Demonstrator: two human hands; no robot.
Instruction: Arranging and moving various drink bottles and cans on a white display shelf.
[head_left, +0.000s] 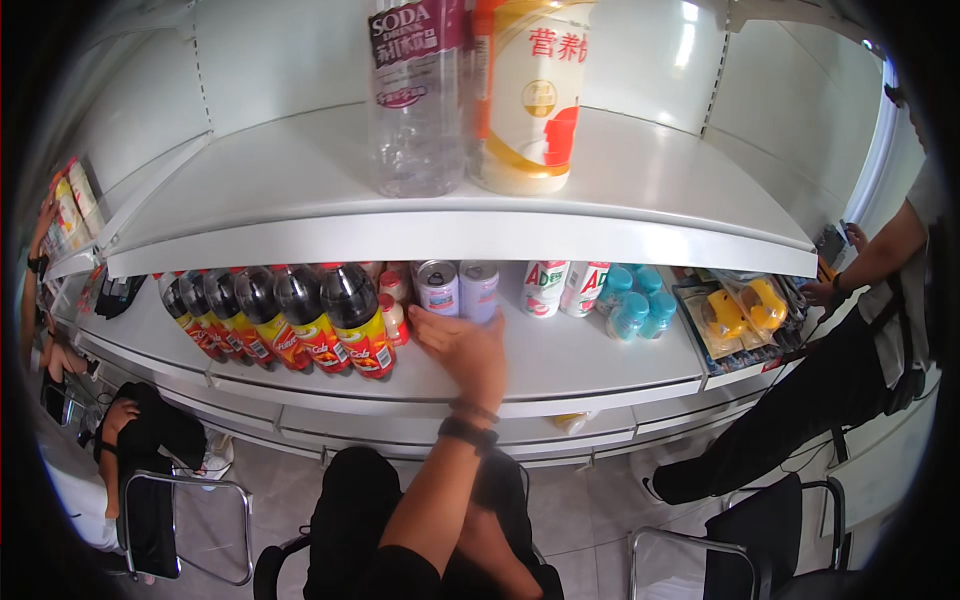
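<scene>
- I have the left hand [462, 350] at the two purple cans [437, 285], fingers bent across the left one and the thumb up beside the right one.
- The left hand is spread about as wide as the pair; I cannot tell from my end whether it grips them or only touches.
- Of the right side I see just the right forearm [495, 555], below and behind the left one; the right hand is hidden, so I cannot tell how open it is or what it has.
- The cans stand upright, side by side, on the lower shelf [580, 378], directly beyond my left palm.
- Just left of my left fingers I see small red bottles [393, 318], then a row of cola bottles [355, 310] further left.
- To the right of my left thumb stand two white bottles [543, 290], then teal-capped bottles [628, 315], and well right, yellow packages [740, 310].
- Above the hand, the upper shelf [680, 180] bears a clear bottle [415, 150] with a purple label.
</scene>
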